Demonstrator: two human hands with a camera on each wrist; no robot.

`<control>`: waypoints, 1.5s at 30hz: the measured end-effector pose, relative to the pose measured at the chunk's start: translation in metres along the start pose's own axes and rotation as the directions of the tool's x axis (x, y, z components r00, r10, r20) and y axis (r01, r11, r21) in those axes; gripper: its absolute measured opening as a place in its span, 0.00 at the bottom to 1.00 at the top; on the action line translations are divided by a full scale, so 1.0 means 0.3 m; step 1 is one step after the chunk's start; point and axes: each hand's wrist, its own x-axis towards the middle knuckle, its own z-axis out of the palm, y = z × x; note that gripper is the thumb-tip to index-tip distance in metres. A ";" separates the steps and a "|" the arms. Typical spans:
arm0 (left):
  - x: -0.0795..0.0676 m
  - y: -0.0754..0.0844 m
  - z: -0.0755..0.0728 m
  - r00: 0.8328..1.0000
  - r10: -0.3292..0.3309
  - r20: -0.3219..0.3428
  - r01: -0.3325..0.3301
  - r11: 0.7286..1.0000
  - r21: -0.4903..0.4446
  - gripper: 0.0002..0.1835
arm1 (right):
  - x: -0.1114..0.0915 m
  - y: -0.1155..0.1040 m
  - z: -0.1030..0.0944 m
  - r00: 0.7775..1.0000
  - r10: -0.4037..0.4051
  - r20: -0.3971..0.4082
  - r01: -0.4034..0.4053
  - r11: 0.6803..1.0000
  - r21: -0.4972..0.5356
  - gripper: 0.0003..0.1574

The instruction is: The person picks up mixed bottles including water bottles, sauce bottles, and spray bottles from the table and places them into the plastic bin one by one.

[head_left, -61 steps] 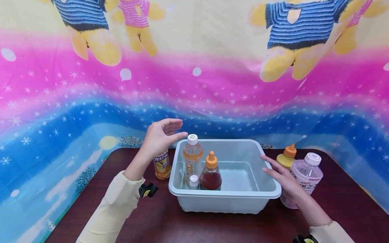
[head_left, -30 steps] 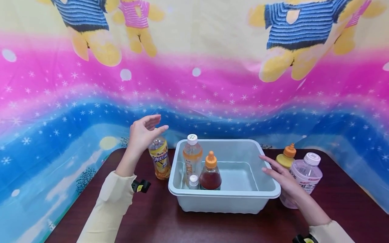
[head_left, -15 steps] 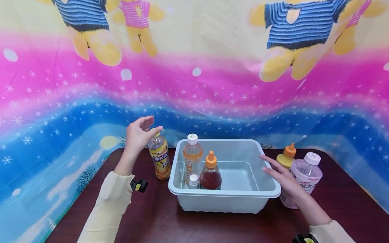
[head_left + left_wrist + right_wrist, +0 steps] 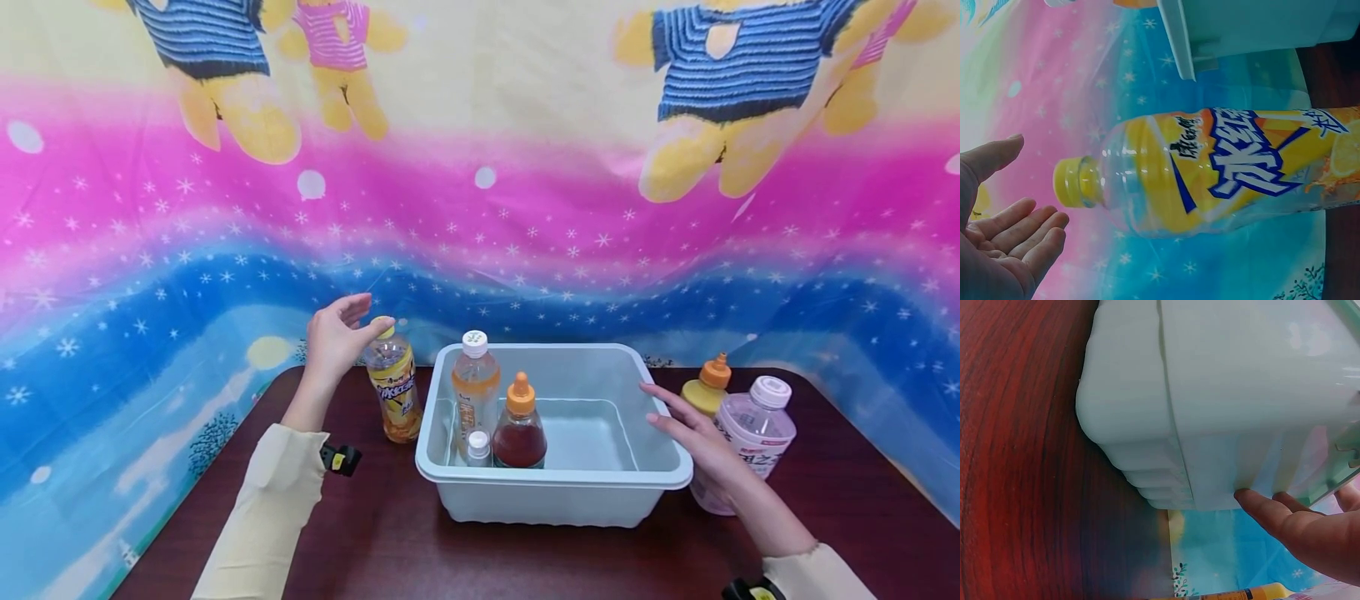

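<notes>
My left hand (image 4: 333, 342) hovers at the yellow cap of an iced tea bottle (image 4: 395, 392), which stands upright left of a pale plastic basin (image 4: 551, 500). In the left wrist view the thumb and fingers spread apart beside the cap (image 4: 1069, 182), with a gap before it. My right hand (image 4: 708, 450) holds the basin's right rim. In the right wrist view, fingertips (image 4: 1244, 495) press the outer wall below the rim. Inside the basin, at its left, stand a white-capped clear bottle (image 4: 475, 379), a small white-capped bottle (image 4: 477, 448) and an orange-nozzled bottle of dark red liquid (image 4: 520, 442).
Right of the basin, behind my right hand, stand a yellow squeeze bottle (image 4: 706, 388) with an orange nozzle and a large pinkish clear bottle (image 4: 761, 425) with a white cap. A dark wooden table (image 4: 420, 550) carries everything. A printed curtain (image 4: 480, 208) hangs behind.
My left hand has moved left, away from the white-capped bottle in the basin, then down a little to the iced tea bottle's cap. The right hand has stayed on the rim.
</notes>
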 end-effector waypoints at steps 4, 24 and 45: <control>0.006 -0.018 0.005 1.000 -0.023 0.007 0.023 1.000 0.018 0.32 | 0.000 0.001 -0.001 1.000 -0.004 0.000 0.004 1.000 -0.003 0.35; 0.007 -0.071 0.037 0.996 -0.085 0.037 0.082 0.994 0.078 0.32 | -0.005 0.002 0.000 1.000 -0.016 0.003 0.016 1.000 0.000 0.35; 0.006 -0.087 0.054 0.996 -0.084 0.010 0.083 0.994 0.071 0.26 | -0.001 -0.001 0.002 1.000 -0.001 -0.001 0.000 1.000 -0.013 0.35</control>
